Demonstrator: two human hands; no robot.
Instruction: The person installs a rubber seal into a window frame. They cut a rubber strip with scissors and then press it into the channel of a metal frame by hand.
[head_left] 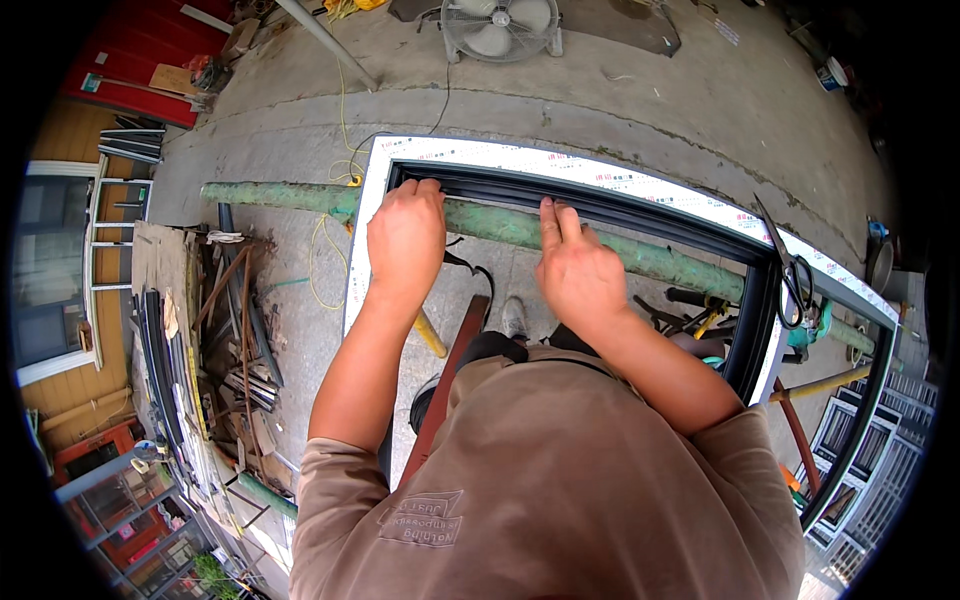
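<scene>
A large window frame with white printed protective film lies in front of me, its inner edge lined in black. Along the far inner edge runs a black sealing strip. My left hand is closed at the far left inner corner, fingertips curled down on the strip. What lies under those fingertips is partly hidden. My right hand is farther right, with index and middle fingers stretched out to the strip and the others bent. Black-handled scissors rest on the frame's right corner.
A green pipe passes beneath the frame. Another frame stands at the right, near a teal power tool. Scrap bars and boards are piled at the left. A floor fan stands at the far side, its cord on the concrete.
</scene>
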